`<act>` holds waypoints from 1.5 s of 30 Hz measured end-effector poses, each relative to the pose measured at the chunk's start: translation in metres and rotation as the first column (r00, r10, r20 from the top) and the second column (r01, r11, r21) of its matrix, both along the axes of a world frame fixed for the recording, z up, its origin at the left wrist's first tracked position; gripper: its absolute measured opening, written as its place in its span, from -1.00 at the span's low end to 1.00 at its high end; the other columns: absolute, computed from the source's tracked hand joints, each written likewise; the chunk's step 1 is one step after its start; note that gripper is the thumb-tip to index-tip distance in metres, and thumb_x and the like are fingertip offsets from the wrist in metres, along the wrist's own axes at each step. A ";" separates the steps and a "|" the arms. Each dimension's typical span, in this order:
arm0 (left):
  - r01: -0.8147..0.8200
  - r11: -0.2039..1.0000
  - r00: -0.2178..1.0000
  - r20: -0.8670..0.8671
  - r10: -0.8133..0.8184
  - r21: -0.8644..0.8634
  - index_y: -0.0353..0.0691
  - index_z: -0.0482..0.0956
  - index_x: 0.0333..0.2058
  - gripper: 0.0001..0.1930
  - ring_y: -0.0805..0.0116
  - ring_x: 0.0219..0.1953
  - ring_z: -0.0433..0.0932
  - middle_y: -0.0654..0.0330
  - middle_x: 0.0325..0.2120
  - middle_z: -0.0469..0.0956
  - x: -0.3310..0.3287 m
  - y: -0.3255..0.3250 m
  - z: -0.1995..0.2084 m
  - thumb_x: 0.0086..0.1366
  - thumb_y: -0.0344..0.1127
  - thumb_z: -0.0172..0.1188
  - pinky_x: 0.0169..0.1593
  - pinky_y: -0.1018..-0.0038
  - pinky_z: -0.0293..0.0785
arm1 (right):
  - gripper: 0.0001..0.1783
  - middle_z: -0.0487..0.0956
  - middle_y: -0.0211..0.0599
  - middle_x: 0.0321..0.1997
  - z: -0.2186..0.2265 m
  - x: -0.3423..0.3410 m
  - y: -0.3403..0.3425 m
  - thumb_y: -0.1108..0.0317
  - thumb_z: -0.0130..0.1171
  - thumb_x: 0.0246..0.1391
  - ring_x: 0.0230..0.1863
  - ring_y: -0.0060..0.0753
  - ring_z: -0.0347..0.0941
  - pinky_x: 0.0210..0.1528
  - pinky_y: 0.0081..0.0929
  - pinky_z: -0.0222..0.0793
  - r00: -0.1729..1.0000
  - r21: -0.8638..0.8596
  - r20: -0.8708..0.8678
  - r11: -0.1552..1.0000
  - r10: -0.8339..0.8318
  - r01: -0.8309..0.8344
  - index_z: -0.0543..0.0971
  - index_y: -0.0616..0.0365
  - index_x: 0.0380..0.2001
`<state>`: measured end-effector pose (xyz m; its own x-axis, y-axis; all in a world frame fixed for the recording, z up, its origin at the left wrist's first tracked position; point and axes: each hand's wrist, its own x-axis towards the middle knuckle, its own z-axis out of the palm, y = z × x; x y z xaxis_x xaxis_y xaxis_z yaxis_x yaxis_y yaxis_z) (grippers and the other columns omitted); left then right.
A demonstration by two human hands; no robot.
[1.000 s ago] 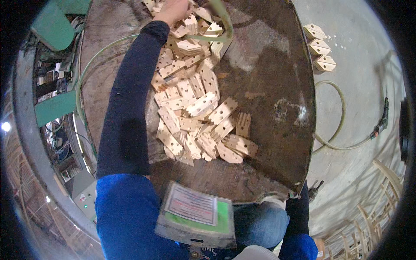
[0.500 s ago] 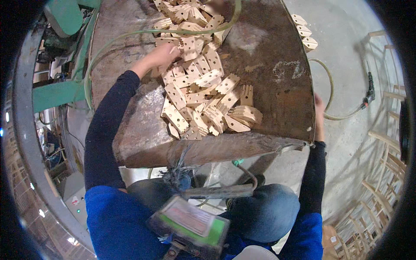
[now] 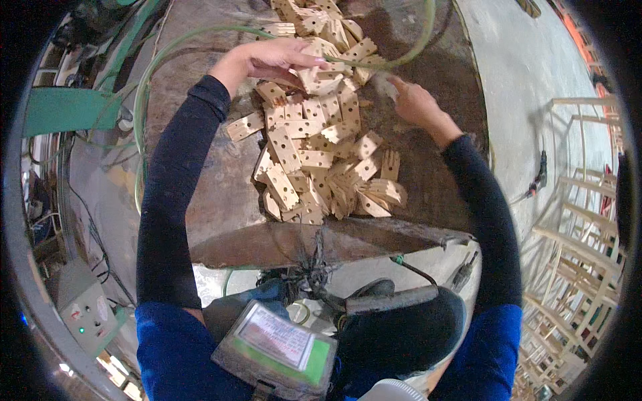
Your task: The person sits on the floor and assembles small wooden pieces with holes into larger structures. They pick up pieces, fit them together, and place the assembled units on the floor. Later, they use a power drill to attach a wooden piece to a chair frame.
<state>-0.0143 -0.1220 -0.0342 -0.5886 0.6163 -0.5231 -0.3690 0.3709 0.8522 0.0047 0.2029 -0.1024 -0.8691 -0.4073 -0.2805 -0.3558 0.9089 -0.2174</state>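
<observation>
Pale wooden blocks (image 3: 284, 148) with drilled holes and notched ends lie heaped on a brown, worn tabletop (image 3: 221, 220). At the far part of the heap, my left hand (image 3: 275, 59) has its thumb and fingers around a light wooden block (image 3: 319, 81); other blocks crowd against it, so the exact grip is partly hidden. My right hand (image 3: 418, 105) is over the table just right of the heap. Its index finger points toward the blocks, and nothing shows in it. One block (image 3: 245, 125) sticks out at the heap's left side.
A translucent green hose (image 3: 200, 32) arcs across the table's far side above the heap. To the right stand wooden frames (image 3: 582, 247) and a black tool (image 3: 539, 175) on the floor. A grey control box (image 3: 87, 304) is at the lower left; a badge (image 3: 281, 347) hangs before me.
My left hand has moved right and farther along the heap. My right hand has come from the table's right edge to beside the blocks. One block now juts out leftward.
</observation>
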 end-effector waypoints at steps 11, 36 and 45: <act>-0.328 0.936 0.943 0.106 0.316 0.125 -0.23 0.48 0.05 -0.51 0.52 -0.23 0.56 0.29 -0.19 0.60 0.019 -0.008 -0.014 0.40 0.07 -0.02 -0.15 0.48 0.53 | -0.53 0.57 0.05 -0.11 -0.053 -0.036 -0.071 0.10 0.14 0.08 -0.09 0.17 0.50 -0.10 -0.03 0.46 0.956 -0.244 -0.232 0.962 -0.182 0.124 0.42 -0.01 0.05; -0.031 0.898 0.983 0.177 -0.053 0.440 -0.20 0.21 0.27 -0.50 0.41 0.15 0.39 0.25 0.14 0.39 0.109 0.101 0.082 0.42 -0.22 0.00 0.22 0.28 0.30 | -0.43 0.48 -0.30 0.11 0.136 0.159 0.046 0.42 0.12 0.18 0.00 -0.50 0.44 0.03 -0.48 0.38 0.742 -0.779 0.605 0.023 0.289 0.626 0.25 0.25 0.24; -0.099 0.891 0.991 0.120 0.051 0.443 -0.27 0.29 0.21 -0.52 0.44 0.07 0.46 0.23 0.06 0.46 0.130 0.115 0.094 0.41 -0.17 0.02 0.16 0.36 0.40 | -0.42 0.40 -0.28 0.20 0.138 0.180 0.055 0.46 0.03 0.23 0.10 -0.48 0.38 0.09 -0.47 0.33 0.712 -0.734 0.573 -0.132 0.407 0.666 0.18 0.25 0.29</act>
